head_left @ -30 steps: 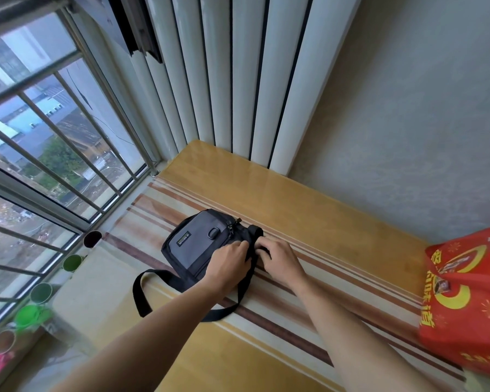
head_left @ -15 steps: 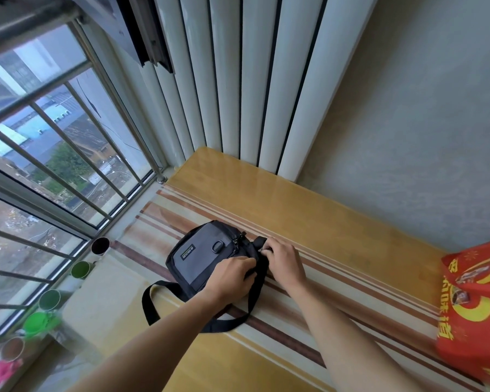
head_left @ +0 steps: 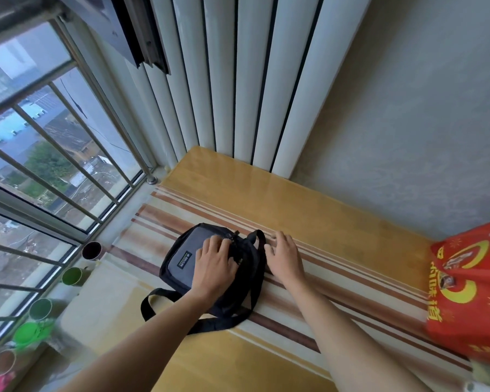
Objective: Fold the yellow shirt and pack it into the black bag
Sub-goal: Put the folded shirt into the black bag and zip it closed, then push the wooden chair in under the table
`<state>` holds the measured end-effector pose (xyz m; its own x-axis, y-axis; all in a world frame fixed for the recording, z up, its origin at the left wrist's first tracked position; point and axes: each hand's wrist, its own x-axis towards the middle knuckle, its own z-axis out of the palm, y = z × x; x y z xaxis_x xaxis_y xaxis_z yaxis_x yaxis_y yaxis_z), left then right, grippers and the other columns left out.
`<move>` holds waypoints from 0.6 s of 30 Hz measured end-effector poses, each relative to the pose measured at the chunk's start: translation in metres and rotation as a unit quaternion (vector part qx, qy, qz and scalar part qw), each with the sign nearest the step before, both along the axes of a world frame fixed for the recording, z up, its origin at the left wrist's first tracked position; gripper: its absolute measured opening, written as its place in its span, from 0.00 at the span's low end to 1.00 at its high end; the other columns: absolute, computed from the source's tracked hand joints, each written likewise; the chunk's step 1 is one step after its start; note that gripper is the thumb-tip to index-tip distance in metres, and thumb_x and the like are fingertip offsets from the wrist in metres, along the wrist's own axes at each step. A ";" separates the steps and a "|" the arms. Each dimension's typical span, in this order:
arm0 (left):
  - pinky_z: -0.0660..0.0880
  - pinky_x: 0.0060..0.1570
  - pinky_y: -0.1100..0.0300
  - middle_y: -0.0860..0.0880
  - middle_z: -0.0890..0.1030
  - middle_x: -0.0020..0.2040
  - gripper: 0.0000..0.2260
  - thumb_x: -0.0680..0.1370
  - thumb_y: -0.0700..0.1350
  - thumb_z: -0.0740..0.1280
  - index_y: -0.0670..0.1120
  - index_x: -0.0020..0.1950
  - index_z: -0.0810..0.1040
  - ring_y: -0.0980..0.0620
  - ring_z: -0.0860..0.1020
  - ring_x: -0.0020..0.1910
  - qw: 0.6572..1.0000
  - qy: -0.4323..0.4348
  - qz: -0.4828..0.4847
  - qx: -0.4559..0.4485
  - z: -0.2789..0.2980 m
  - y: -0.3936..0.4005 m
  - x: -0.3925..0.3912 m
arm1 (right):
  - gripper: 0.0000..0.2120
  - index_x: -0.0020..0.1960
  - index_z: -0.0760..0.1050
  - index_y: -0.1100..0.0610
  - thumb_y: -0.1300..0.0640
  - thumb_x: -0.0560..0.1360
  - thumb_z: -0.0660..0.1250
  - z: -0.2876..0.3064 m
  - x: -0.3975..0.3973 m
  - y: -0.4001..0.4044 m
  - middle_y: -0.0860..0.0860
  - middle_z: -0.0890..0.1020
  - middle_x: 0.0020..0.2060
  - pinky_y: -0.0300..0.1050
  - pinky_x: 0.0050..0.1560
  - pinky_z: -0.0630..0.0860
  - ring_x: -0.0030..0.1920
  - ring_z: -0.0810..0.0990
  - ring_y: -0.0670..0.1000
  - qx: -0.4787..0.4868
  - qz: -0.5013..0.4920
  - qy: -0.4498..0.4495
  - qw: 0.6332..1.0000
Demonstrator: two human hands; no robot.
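A small black and grey shoulder bag (head_left: 181, 258) lies on a striped cloth (head_left: 337, 281) over a wooden surface, its strap looped toward me. My left hand (head_left: 214, 267) rests flat on top of the bag near its zipper, fingers spread. Just right of the bag, my right hand (head_left: 285, 257) lies open on the cloth, touching the bag's edge at most. No yellow shirt is visible.
A red printed bag (head_left: 470, 290) stands at the right edge. Several small pots, among them a green one (head_left: 72, 276), line the sill by the barred window (head_left: 54, 171) on the left. White vertical slats (head_left: 238, 80) and a grey wall rise behind the wooden surface (head_left: 280, 199).
My right hand has let go of the bag's top and moved right onto the cloth. My left hand slid up onto the bag's top. The view has shifted slightly.
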<state>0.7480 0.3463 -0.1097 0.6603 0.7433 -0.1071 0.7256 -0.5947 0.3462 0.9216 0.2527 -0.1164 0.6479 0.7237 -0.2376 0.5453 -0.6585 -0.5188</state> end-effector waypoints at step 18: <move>0.66 0.63 0.51 0.48 0.68 0.66 0.19 0.76 0.45 0.61 0.48 0.67 0.69 0.47 0.65 0.66 0.999 0.012 0.024 -0.030 0.006 -0.042 -0.043 | 0.09 0.55 0.77 0.53 0.56 0.80 0.60 0.002 -0.026 -0.070 0.51 0.80 0.56 0.41 0.47 0.71 0.48 0.74 0.49 -0.117 0.076 0.073 0.988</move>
<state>0.7053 0.3042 -0.1036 0.6204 0.7662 -0.1671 0.7615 -0.5376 0.3622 0.8954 0.1831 -0.1146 0.4832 0.7242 -0.4920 0.5775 -0.6860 -0.4426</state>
